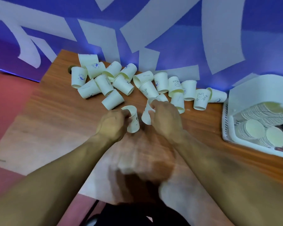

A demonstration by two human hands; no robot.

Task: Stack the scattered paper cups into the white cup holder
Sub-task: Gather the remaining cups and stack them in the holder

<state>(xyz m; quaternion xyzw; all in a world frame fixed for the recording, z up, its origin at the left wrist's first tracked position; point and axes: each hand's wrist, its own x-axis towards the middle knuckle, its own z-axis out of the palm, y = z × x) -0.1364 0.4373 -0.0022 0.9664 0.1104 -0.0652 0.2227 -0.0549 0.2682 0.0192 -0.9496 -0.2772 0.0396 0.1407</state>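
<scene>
Paper cup (pixel 134 122) in left hand (pixel 112 123): fingers curled round its side, thumb at the rim. Second cup (pixel 146 115) in right hand (pixel 165 119), fingers hooked over its mouth. Both are held above mid-table, tilted, mouths pointing away from the person, close together but apart. Likely lined up to nest one into the other, so cups travel as a stack rather than singly. Bare wood shows on the wooden table (pixel 55 121) along its near edge and left side, giving the forearms room. A bare strip runs from the right hand to the white cup holder (pixel 252 88) at the right edge, and that path looks unobstructed. The holder carries stacked cups (pixel 255 129) lying on their sides. Farther back, scattered cups (pixel 121 82) lie in a band along the far edge against the blue-and-white wall (pixel 170 38). No room behind them, so reach from the front.
</scene>
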